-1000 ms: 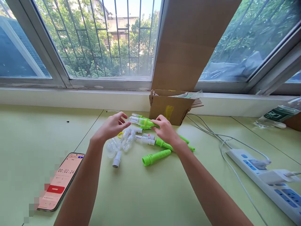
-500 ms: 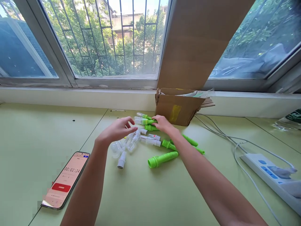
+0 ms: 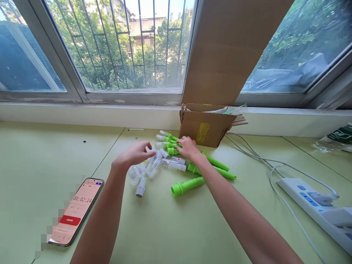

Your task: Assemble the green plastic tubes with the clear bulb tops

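The left hand (image 3: 134,153) hangs half open beside the loose clear tubes (image 3: 154,165), thumb and fingers parted in an easy curve, and I see nothing in its grasp. The right hand (image 3: 188,148) lies over the far end of the pile, fingers bent down onto the green pieces; from here I can't tell whether they grip one or merely rest on it.

Three clear-tipped green sticks (image 3: 166,139) lie side by side at those fingers, tips pointing left, close to the cardboard box (image 3: 205,128). Nearer me are two white-collared tubes (image 3: 174,165), with another short tube (image 3: 140,187) lying apart, its white end towards me. Threaded green handles (image 3: 187,186) are spread around and beyond the right forearm, partly hidden by it.

All this sits mid-way across the pale green tabletop (image 3: 154,227). By the left forearm a phone (image 3: 78,211) shows 00:02:24; over on the right are a power strip (image 3: 305,196) and a plastic bottle (image 3: 341,138).
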